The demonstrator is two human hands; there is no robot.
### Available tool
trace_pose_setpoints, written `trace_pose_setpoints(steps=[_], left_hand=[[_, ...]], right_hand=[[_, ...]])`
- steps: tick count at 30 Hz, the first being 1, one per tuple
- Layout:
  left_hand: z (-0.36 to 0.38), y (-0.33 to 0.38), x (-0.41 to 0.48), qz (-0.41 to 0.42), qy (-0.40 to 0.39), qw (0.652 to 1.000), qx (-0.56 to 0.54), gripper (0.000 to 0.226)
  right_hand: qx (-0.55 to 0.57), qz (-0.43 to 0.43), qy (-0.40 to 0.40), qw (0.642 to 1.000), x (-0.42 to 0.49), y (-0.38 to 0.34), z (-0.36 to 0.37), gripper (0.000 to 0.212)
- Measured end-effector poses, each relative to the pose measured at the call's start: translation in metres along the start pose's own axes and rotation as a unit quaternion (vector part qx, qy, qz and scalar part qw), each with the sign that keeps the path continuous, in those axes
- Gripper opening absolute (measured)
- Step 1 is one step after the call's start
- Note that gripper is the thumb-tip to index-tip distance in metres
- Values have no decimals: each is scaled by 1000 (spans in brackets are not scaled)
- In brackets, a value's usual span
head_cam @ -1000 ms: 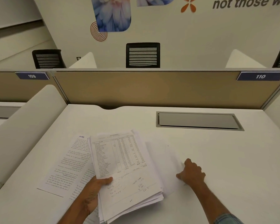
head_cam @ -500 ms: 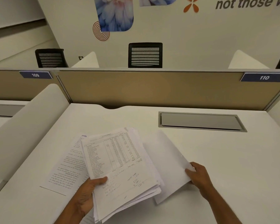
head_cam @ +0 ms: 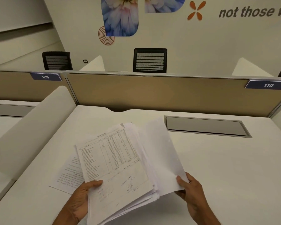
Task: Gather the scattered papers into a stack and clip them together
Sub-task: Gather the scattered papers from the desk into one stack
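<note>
My left hand [head_cam: 81, 198] grips the near left corner of a thick stack of papers [head_cam: 117, 169], held above the white desk [head_cam: 234, 176]; its top sheet bears a printed table and handwriting. My right hand [head_cam: 191, 189] pinches the near corner of a blank white sheet [head_cam: 161, 153], lifted off the desk and leaning against the stack's right side. A printed text page [head_cam: 70, 174] lies flat on the desk at the left, partly hidden under the stack. No clip is in view.
A grey cable hatch [head_cam: 206, 127] is set into the desk at the back right. A tan partition [head_cam: 152, 93] closes the far side and a white curved divider [head_cam: 31, 127] the left. Black chairs [head_cam: 150, 60] stand beyond.
My right hand has lifted the blank sheet off the desk and brought it left against the stack. The stack in my left hand has tilted up slightly.
</note>
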State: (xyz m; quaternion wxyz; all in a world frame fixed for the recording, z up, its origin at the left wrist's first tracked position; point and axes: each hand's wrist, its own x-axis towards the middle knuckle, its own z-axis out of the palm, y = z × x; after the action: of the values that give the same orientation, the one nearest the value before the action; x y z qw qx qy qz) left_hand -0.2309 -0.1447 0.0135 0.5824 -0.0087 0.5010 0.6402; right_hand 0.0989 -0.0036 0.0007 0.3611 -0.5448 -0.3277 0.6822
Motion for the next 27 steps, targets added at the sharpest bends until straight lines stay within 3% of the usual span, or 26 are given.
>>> trace_pose_setpoints(steps=[8, 21, 27], left_hand=[[-43, 21, -14, -19, 32, 999, -21, 62], [-97, 59, -29, 0, 40, 999, -1, 40], [-113, 65, -10, -31, 26, 995, 86, 65]], right_hand=[[-18, 39, -87, 995, -34, 21, 83, 22], [-100, 84, -112, 985, -87, 47, 179, 23], [-99, 110, -82, 986, -85, 62, 195, 17]])
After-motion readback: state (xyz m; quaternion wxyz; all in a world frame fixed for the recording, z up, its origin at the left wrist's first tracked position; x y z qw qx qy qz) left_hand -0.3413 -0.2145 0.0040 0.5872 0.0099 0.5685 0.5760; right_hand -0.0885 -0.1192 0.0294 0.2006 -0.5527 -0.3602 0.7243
